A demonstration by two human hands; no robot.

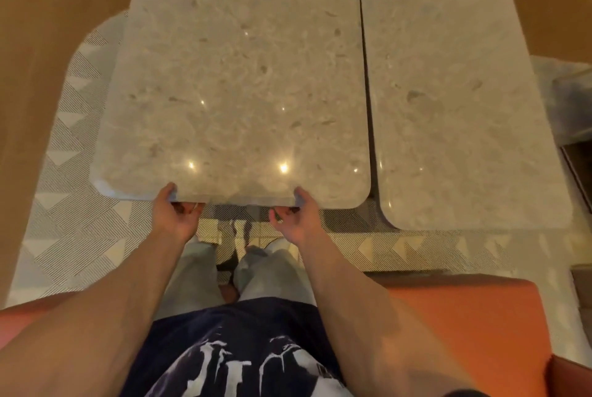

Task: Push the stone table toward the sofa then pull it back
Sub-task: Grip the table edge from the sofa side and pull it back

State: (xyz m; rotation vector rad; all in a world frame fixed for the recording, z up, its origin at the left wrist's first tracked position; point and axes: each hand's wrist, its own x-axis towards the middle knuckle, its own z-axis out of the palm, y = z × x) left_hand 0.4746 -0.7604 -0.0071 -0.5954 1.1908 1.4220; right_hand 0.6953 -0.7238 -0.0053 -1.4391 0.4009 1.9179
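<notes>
We look straight down on the stone table (237,82), a pale speckled slab with rounded corners that fills the upper middle of the view. Our left hand (174,214) grips its near edge at about seven o'clock from the slab's middle, and our right hand (296,217) grips the same edge at about five o'clock. On each hand the thumb lies on the polished top while the fingers (189,207) curl under the rim, so both hands pinch the edge of the slab; the fingers underneath are partly hidden and we cannot tell how far they reach.

A second stone table (458,101) of the same pale stone lies at three o'clock from the first, just beside it, with a narrow dark gap between their long sides. Its near edge sits closer to us than the near edge of the slab we hold.

Both stand on a patterned rug (77,204) of striped triangles, with brown wooden floor (48,12) at nine o'clock. The orange sofa (474,332) runs along the bottom at six o'clock, behind our legs in grey trousers (266,275), which stand between it and the held slab. A dark printed shirt (237,355) fills the bottom centre.
</notes>
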